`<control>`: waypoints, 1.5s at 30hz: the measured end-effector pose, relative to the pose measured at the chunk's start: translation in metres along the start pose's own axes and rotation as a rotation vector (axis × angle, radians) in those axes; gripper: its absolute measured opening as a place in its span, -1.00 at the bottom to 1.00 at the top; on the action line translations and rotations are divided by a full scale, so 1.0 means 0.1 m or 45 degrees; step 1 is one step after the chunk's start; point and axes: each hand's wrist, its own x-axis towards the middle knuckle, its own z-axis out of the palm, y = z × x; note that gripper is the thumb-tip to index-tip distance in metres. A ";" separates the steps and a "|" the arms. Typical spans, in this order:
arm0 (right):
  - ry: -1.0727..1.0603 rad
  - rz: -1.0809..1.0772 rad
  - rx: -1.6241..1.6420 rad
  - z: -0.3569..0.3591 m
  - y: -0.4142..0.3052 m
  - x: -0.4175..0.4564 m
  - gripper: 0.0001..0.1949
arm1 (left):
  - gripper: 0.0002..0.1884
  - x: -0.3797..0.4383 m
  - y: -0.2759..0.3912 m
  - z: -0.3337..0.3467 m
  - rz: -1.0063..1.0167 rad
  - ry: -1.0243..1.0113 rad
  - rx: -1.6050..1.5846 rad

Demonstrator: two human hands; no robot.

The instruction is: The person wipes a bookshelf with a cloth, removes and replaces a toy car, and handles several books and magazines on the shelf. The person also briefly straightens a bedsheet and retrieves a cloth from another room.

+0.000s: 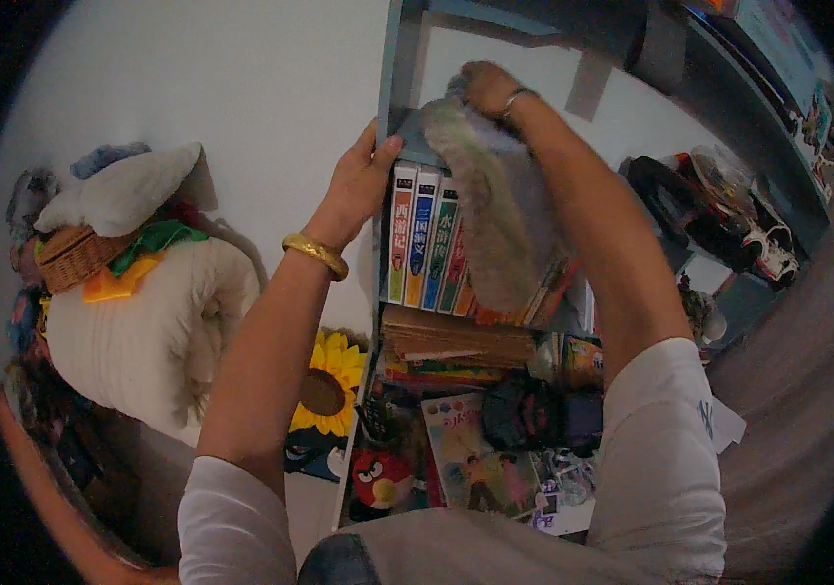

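Observation:
My right hand [486,88], with a bracelet at the wrist, is closed on the top of a blurred, pale fluffy cloth [486,212]. The cloth hangs down in front of a row of books and hides part of them. My left hand [365,175], with a gold bangle [314,256] at the wrist, rests on the left upright of a blue-grey shelf unit [390,66], its thumb over the edge. Boxed books with coloured spines [424,241] stand just below the top shelf board [417,139].
Lower shelves hold stacked papers [453,336], a picture magazine [475,453] and a red bird toy [382,479]. Left are a rolled cream quilt [124,344], a wicker basket [77,256] and a sunflower [329,387]. Dark bags [687,212] and a curtain [775,380] are at right.

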 end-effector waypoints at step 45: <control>-0.502 -0.464 0.578 -0.75 -0.26 -0.50 -0.56 | -0.49 -0.03 0.06 -0.04 0.037 -0.018 -0.016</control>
